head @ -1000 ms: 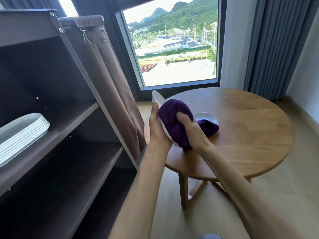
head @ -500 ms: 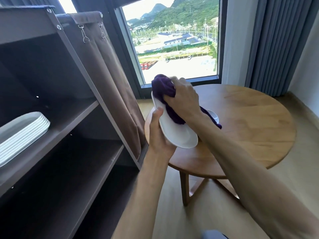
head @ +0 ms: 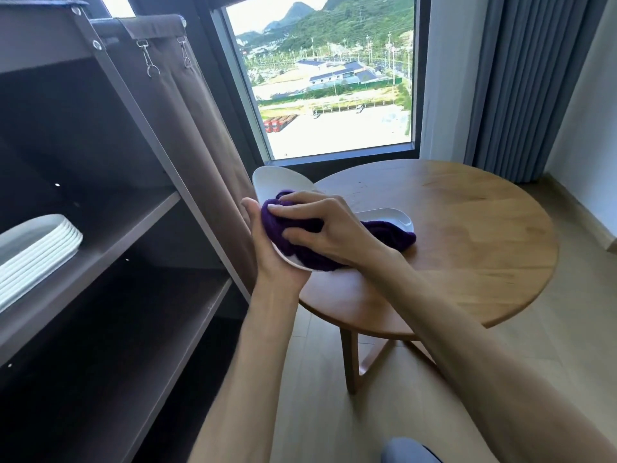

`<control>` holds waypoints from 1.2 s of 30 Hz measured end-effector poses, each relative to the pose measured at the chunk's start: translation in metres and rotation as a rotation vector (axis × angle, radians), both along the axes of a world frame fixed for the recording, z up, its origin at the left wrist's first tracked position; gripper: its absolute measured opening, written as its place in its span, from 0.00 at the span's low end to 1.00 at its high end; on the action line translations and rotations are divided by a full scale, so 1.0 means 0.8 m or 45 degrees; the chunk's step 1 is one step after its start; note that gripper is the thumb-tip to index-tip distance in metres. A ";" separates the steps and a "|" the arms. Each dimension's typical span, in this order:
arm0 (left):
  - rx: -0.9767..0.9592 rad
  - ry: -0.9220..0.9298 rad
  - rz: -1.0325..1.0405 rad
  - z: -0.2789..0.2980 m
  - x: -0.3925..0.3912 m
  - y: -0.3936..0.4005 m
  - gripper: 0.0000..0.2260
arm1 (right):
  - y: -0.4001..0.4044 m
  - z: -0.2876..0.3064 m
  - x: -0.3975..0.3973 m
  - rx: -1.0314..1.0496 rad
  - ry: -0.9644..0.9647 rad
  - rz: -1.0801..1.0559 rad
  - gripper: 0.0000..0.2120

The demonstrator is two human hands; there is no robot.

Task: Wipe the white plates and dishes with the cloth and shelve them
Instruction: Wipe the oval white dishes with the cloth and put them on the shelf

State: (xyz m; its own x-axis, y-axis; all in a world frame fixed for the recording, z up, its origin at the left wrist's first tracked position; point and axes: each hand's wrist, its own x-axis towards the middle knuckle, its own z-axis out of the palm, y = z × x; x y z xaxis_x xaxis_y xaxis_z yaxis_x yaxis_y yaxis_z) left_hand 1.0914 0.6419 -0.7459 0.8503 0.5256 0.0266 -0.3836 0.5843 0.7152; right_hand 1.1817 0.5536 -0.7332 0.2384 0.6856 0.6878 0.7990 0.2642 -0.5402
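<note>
My left hand point(head: 272, 252) grips a white oval plate point(head: 280, 180) by its near edge and holds it tilted over the left rim of the round wooden table point(head: 467, 255). My right hand point(head: 320, 225) presses a purple cloth point(head: 290, 238) onto the middle of that plate; the cloth's tail trails to the right. A second white dish point(head: 392, 218) lies on the table behind my right hand, partly covered by the cloth. A stack of several white oval plates point(head: 36, 248) rests on the brown shelf unit's middle shelf point(head: 133, 225) at the left.
The shelf unit has a lower shelf point(head: 117, 329) below the stack. A brown fabric curtain point(head: 187, 128) hangs on the unit's side, close to the table. A window and grey drapes point(head: 534, 78) stand behind; wood floor lies under the table.
My right hand has slid the cloth down from the plate's top end to its middle. The plate's upper end now shows bare.
</note>
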 end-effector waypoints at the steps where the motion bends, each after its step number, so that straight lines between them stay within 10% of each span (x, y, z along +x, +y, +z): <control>1: 0.035 0.001 -0.027 0.002 0.000 -0.003 0.40 | 0.006 0.002 0.000 0.043 0.006 -0.099 0.16; 6: 0.214 -0.037 -0.023 0.008 0.001 -0.022 0.22 | 0.033 0.020 0.023 0.175 0.299 -0.536 0.13; 14: 0.130 -0.047 0.201 0.008 0.022 -0.040 0.23 | 0.023 -0.011 0.006 -0.185 0.366 -0.847 0.11; 20: 0.345 0.241 0.451 0.019 0.031 -0.025 0.45 | -0.029 -0.029 -0.011 -0.228 0.572 -0.406 0.18; 24: 0.275 0.309 0.272 0.021 0.023 -0.030 0.26 | -0.038 -0.013 -0.020 0.103 0.546 -0.193 0.08; 36: 0.072 0.010 0.086 0.013 0.002 -0.069 0.26 | 0.032 0.042 0.041 0.053 0.267 -0.473 0.04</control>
